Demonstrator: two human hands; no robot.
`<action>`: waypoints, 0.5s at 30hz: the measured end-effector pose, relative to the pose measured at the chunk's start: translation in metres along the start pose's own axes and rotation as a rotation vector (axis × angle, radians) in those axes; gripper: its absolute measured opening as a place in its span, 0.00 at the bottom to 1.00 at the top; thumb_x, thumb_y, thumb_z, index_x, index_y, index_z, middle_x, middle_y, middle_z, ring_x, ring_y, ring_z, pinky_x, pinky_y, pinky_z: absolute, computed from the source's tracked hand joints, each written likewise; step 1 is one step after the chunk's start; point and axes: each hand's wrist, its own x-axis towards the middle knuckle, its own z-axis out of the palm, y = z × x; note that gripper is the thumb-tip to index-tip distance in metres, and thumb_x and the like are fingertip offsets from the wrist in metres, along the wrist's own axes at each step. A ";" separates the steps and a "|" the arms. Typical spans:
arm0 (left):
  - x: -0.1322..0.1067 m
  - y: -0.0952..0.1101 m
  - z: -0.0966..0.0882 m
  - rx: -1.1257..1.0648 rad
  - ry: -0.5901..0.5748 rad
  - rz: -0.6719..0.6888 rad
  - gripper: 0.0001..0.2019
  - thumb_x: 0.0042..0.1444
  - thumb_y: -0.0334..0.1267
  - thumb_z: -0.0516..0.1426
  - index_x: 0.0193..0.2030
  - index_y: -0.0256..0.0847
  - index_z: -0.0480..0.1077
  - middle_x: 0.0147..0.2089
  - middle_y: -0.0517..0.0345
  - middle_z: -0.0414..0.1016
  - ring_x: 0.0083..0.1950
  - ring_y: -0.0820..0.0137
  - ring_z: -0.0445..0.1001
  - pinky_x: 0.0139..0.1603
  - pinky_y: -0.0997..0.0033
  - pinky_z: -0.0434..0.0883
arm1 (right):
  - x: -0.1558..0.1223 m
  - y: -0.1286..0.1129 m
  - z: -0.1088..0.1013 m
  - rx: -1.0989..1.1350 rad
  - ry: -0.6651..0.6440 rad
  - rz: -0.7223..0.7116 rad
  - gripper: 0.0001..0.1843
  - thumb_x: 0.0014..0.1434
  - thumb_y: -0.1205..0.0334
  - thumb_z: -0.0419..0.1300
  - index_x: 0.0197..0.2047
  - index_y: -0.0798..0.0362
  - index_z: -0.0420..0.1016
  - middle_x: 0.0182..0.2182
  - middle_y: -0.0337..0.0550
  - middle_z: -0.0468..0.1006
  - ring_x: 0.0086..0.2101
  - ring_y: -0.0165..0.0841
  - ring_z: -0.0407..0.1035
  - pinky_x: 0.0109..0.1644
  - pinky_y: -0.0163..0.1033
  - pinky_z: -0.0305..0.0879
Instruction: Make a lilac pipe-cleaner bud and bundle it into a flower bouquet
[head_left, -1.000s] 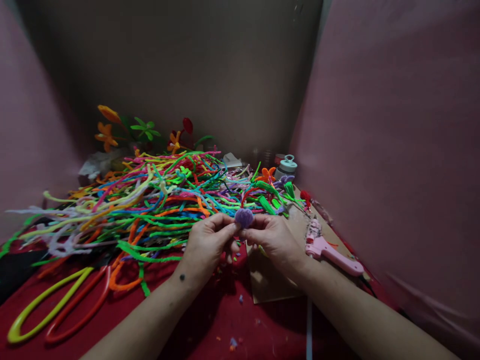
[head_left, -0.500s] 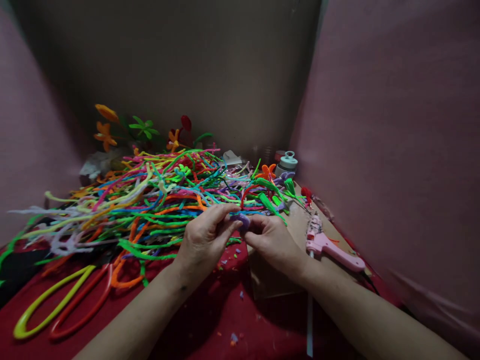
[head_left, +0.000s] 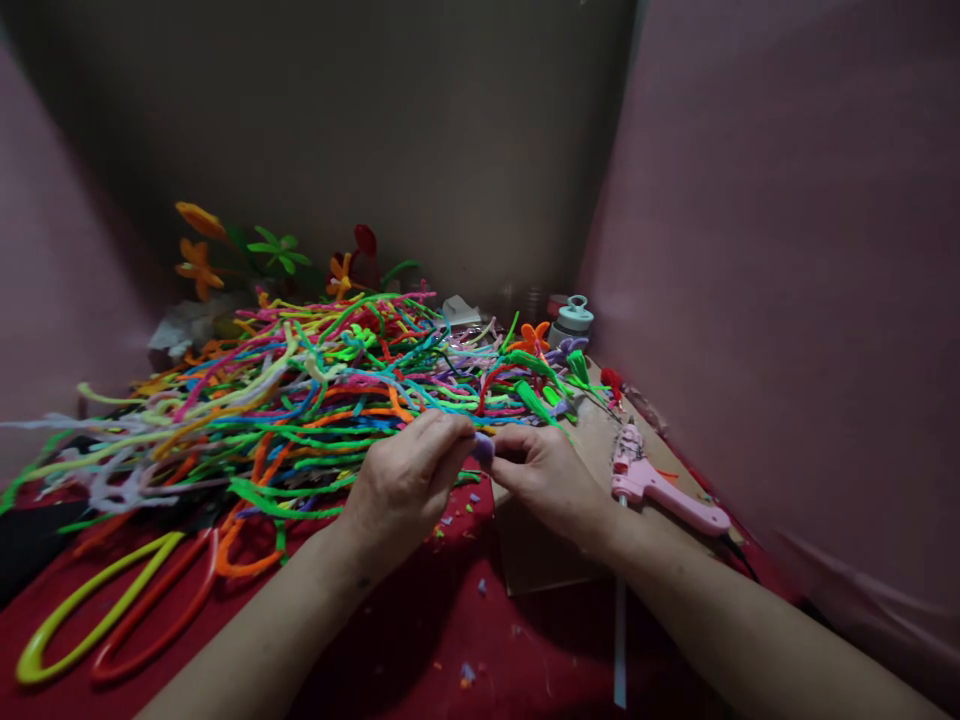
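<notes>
Both hands meet over the red table (head_left: 420,640), pinching one small purple fuzzy piece (head_left: 484,447) between them. My left hand (head_left: 409,478) closes its fingertips on the piece from the left. My right hand (head_left: 546,476) grips it from the right, fingers curled. Most of the purple piece is hidden by the fingers. Just behind the hands lies a big tangled pile of pipe cleaners (head_left: 300,400) in many colours.
A pink glue gun (head_left: 660,490) lies on a cardboard sheet (head_left: 540,560) to the right. Pipe-cleaner flowers (head_left: 225,250) stand at the back left, a small white bottle (head_left: 574,320) at the back right. Yellow and orange loops (head_left: 112,610) lie front left. Pink walls close both sides.
The hands have turned the purple piece down and inward; it showed as a round fuzzy ball above the fingertips, now only a sliver is visible between them.
</notes>
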 end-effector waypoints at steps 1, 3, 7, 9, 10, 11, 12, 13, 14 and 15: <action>0.000 0.001 0.000 0.004 -0.007 -0.014 0.04 0.57 0.30 0.51 0.37 0.41 0.65 0.31 0.59 0.68 0.30 0.74 0.67 0.32 0.76 0.64 | 0.001 0.000 -0.001 0.035 -0.013 0.021 0.09 0.49 0.68 0.56 0.22 0.55 0.75 0.20 0.36 0.70 0.25 0.29 0.62 0.30 0.34 0.56; 0.001 0.002 -0.001 0.012 -0.011 -0.042 0.04 0.57 0.31 0.51 0.36 0.41 0.65 0.30 0.59 0.68 0.30 0.74 0.67 0.32 0.76 0.64 | 0.003 -0.001 -0.002 0.108 -0.043 0.067 0.10 0.49 0.65 0.58 0.19 0.55 0.75 0.19 0.36 0.68 0.23 0.28 0.60 0.28 0.34 0.55; 0.001 0.006 -0.001 0.009 0.001 -0.064 0.05 0.57 0.31 0.50 0.35 0.41 0.66 0.29 0.60 0.68 0.29 0.74 0.67 0.31 0.76 0.64 | 0.004 -0.005 -0.005 0.244 -0.069 0.189 0.13 0.47 0.58 0.61 0.16 0.56 0.73 0.16 0.34 0.61 0.20 0.25 0.53 0.25 0.34 0.49; 0.001 0.008 -0.001 -0.003 0.002 -0.069 0.05 0.57 0.31 0.50 0.35 0.41 0.66 0.29 0.59 0.68 0.30 0.74 0.67 0.32 0.76 0.64 | 0.004 -0.006 -0.005 0.277 -0.066 0.217 0.14 0.46 0.57 0.62 0.15 0.56 0.72 0.16 0.33 0.60 0.20 0.24 0.51 0.24 0.34 0.47; 0.001 0.009 -0.002 -0.008 0.003 -0.069 0.05 0.57 0.31 0.50 0.35 0.40 0.66 0.30 0.59 0.69 0.30 0.73 0.67 0.33 0.76 0.64 | 0.003 -0.006 -0.005 0.288 -0.065 0.215 0.15 0.46 0.57 0.62 0.15 0.56 0.72 0.17 0.34 0.60 0.20 0.24 0.51 0.25 0.34 0.46; 0.001 0.009 -0.002 -0.012 0.004 -0.066 0.05 0.57 0.31 0.50 0.36 0.40 0.66 0.30 0.59 0.69 0.31 0.73 0.67 0.33 0.76 0.65 | 0.003 -0.006 -0.005 0.299 -0.064 0.211 0.14 0.46 0.57 0.63 0.16 0.57 0.72 0.17 0.34 0.60 0.20 0.24 0.51 0.25 0.34 0.46; 0.001 0.010 -0.002 -0.015 0.005 -0.061 0.05 0.57 0.31 0.50 0.36 0.40 0.66 0.30 0.58 0.69 0.31 0.73 0.68 0.33 0.76 0.65 | 0.003 -0.006 -0.005 0.313 -0.063 0.211 0.14 0.46 0.57 0.63 0.16 0.57 0.73 0.17 0.34 0.61 0.20 0.24 0.51 0.24 0.34 0.46; 0.002 0.010 -0.002 -0.014 0.007 -0.054 0.04 0.57 0.31 0.50 0.36 0.40 0.66 0.30 0.58 0.69 0.31 0.74 0.68 0.33 0.76 0.65 | 0.003 -0.005 -0.005 0.327 -0.061 0.216 0.13 0.46 0.57 0.63 0.17 0.57 0.74 0.17 0.34 0.61 0.20 0.24 0.51 0.24 0.34 0.46; 0.002 0.010 -0.001 -0.012 0.012 -0.045 0.04 0.58 0.31 0.50 0.35 0.40 0.65 0.30 0.59 0.69 0.30 0.74 0.68 0.33 0.76 0.65 | 0.003 -0.004 -0.005 0.339 -0.058 0.225 0.13 0.46 0.57 0.63 0.17 0.57 0.75 0.17 0.34 0.62 0.19 0.23 0.51 0.23 0.34 0.46; 0.002 0.010 -0.001 -0.008 0.018 -0.036 0.04 0.58 0.31 0.50 0.35 0.40 0.65 0.29 0.59 0.69 0.30 0.74 0.67 0.33 0.76 0.65 | 0.003 -0.003 -0.005 0.349 -0.052 0.235 0.12 0.45 0.57 0.63 0.18 0.56 0.76 0.17 0.34 0.62 0.18 0.22 0.50 0.22 0.33 0.46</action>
